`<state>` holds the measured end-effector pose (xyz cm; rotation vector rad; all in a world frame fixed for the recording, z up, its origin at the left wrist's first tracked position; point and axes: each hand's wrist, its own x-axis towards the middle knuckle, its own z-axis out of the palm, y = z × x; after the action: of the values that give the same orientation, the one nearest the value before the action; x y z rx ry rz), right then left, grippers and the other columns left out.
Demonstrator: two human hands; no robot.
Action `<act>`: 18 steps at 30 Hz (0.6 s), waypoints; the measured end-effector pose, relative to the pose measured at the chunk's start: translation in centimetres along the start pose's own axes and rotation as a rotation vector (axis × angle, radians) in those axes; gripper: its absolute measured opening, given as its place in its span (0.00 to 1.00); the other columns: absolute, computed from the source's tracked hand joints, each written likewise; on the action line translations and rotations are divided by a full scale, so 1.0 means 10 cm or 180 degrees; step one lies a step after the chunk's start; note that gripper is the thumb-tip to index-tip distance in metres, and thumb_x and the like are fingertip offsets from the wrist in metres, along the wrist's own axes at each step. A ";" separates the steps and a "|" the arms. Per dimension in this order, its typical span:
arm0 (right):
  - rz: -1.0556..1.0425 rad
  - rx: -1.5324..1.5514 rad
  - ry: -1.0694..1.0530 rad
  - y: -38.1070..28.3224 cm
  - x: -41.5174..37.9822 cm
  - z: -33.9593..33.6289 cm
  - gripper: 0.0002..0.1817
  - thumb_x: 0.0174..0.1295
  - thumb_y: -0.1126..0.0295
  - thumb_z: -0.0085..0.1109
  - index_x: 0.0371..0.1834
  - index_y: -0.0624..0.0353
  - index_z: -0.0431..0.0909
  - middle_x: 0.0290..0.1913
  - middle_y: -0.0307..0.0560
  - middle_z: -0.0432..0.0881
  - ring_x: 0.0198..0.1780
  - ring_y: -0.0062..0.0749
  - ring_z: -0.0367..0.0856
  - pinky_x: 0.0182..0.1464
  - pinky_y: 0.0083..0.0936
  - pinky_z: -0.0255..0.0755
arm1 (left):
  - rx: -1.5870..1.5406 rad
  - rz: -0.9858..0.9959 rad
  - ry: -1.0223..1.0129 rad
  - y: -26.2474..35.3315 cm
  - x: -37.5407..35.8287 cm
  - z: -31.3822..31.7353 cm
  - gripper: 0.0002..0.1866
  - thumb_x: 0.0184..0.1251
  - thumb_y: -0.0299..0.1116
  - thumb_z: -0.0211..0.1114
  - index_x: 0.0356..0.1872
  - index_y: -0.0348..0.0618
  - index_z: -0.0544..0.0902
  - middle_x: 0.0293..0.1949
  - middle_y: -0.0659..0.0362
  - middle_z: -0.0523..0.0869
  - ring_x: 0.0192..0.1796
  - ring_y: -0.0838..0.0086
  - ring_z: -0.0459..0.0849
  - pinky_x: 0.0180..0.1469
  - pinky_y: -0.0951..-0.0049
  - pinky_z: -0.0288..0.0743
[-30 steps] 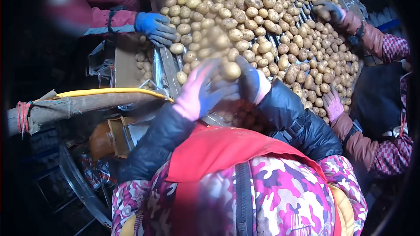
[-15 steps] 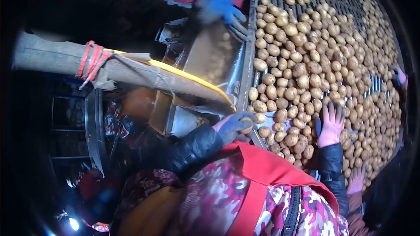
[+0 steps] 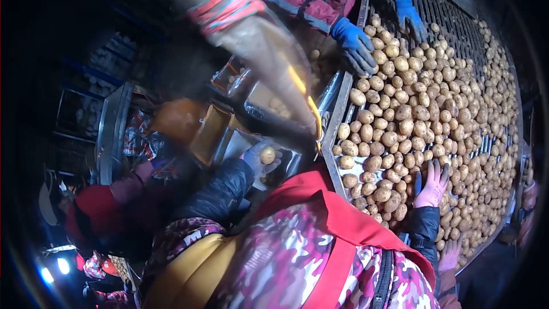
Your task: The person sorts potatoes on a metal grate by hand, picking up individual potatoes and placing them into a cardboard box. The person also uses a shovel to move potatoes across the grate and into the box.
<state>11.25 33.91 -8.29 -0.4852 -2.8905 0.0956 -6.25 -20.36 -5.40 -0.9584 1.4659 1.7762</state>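
Observation:
My left hand (image 3: 258,157), in a grey and pink glove, is closed round a potato (image 3: 267,155) over an open box (image 3: 234,144) lined with pale material. More potatoes show low inside that box. On the right, my right hand (image 3: 433,185), in a pink glove with dark fingertips, rests with its fingers spread on the layer of potatoes (image 3: 406,127). It grips none of them. The potatoes lie on a sorting table with dark slats (image 3: 437,14) and a metal edge (image 3: 337,103).
A co-worker's blue-gloved hands (image 3: 353,44) touch the potatoes at the top. Another person's pink glove (image 3: 450,255) is below my right hand. A thick pole (image 3: 257,37) with red ties crosses above the boxes. Another person in red (image 3: 94,214) is at lower left.
My left hand has moved left and away from the table edge, with the potato, to above the box. The co-worker's blue gloves are now on the potatoes. The view has shifted, and the pole appears steeper.

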 end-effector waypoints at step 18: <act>0.0091 -0.0084 0.0072 0.17 -0.13 0.20 0.35 0.72 0.56 0.61 0.82 0.47 0.67 0.81 0.49 0.69 0.79 0.52 0.67 0.82 0.61 0.52 | -0.2298 0.1496 0.0547 0.26 0.60 -1.41 0.22 0.78 0.45 0.67 0.60 0.38 0.82 0.53 0.49 0.88 0.54 0.56 0.90 0.59 0.56 0.90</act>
<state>12.51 35.00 -10.62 -0.5289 -2.8667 0.0562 -9.64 -34.54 -10.74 -1.1932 1.2172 2.7324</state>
